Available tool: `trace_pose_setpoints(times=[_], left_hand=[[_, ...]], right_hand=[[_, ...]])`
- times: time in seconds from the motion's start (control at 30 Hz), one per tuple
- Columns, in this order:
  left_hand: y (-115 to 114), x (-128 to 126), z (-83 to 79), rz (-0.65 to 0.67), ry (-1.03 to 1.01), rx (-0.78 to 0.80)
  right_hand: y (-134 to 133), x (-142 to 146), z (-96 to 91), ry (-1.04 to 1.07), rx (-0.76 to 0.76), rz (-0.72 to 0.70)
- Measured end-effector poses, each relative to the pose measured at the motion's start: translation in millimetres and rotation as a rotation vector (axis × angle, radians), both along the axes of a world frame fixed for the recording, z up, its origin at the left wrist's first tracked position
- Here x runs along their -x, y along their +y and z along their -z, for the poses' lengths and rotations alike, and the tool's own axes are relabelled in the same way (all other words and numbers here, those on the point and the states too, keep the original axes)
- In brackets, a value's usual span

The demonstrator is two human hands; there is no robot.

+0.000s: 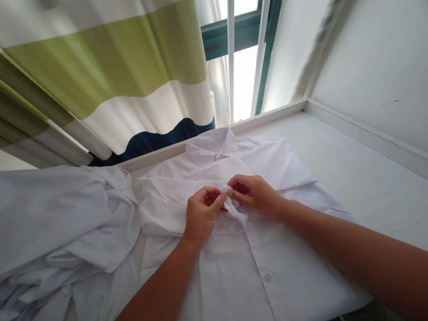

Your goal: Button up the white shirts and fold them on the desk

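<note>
A white button-up shirt (262, 175) lies flat on a white table (375, 188), collar toward the window. My left hand (201, 216) and my right hand (256, 194) meet over the chest of the shirt. Both pinch the front placket between fingers and thumb, lifting a small fold of cloth between them. A button (267, 277) shows lower down on the placket, nearer to me. My forearms reach in from the bottom of the view.
A heap of crumpled white garments (45, 241) covers the left part of the table. A striped green, white and navy curtain (110, 64) hangs behind. A window (242, 49) and a white wall (386, 48) border the table's back and right.
</note>
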State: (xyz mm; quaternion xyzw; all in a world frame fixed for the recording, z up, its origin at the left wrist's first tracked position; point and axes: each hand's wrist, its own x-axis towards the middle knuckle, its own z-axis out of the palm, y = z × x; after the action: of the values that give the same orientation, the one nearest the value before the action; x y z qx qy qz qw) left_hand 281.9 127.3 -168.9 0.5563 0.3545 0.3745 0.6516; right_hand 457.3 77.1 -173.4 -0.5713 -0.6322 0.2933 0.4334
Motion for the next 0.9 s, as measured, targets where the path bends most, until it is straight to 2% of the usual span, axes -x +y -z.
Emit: trace_pose_setpoints(times=[0.27, 0.63, 0.9], left_hand=[[2.0, 0.4, 0.9, 0.026, -0.015, -0.006], [-2.7, 0.6, 3.1, 0.031, 0.003, -0.11], [-0.9, 1.5, 3.5, 0.028, -0.059, -0.048]], right_hand=[[-2.0, 1.6, 1.1, -0.028, -0.064, 0.019], [-2.8, 5.3, 2.9, -0.055, -0.114, 0.003], [-0.3, 2.7, 0.9, -0.018, -0.063, -0.002]])
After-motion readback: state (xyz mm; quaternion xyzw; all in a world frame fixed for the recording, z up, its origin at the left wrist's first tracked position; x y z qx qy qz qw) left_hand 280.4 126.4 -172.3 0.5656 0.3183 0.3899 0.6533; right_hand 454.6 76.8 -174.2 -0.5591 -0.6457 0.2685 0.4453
